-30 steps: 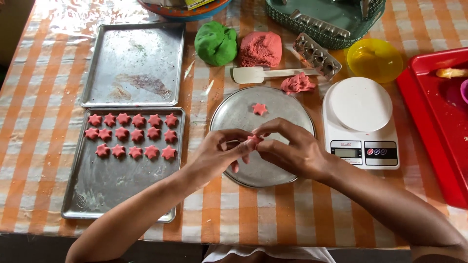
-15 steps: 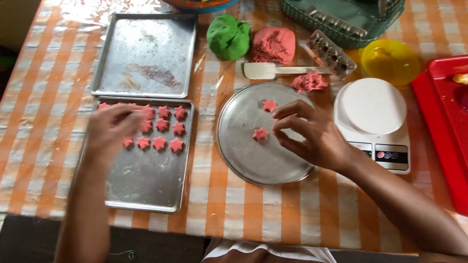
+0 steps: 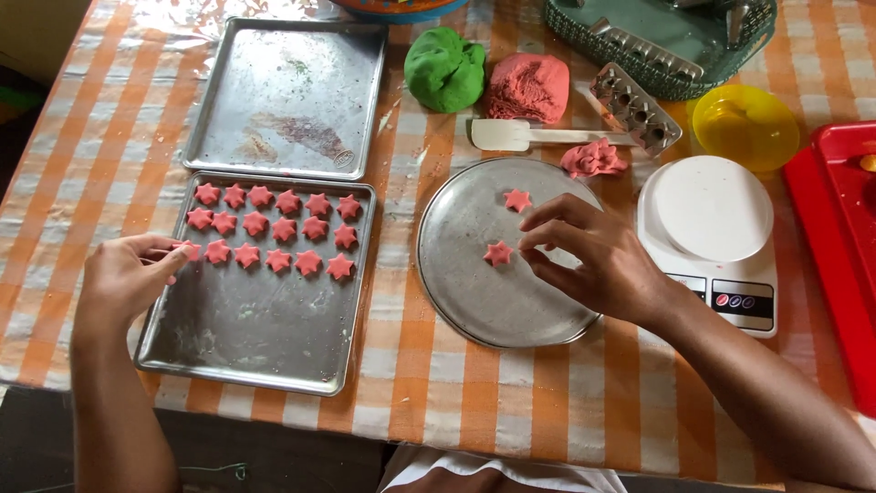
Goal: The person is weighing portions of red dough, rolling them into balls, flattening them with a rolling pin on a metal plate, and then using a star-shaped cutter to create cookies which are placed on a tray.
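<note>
Left hand (image 3: 123, 274) has reached the tray (image 3: 246, 356), pinching a star (image 3: 189, 249); right hand (image 3: 593, 260) loosely touches another star (image 3: 498, 253).

The red plastic tray (image 3: 835, 237) at far right runs off the picture's edge. The green wire basket (image 3: 657, 46) and blue-rimmed bowl (image 3: 401, 9) are cut off at the far edge.

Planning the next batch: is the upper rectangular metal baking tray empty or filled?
Empty: the upper rectangular metal baking tray shows only smears, no pink dough stars.
</note>
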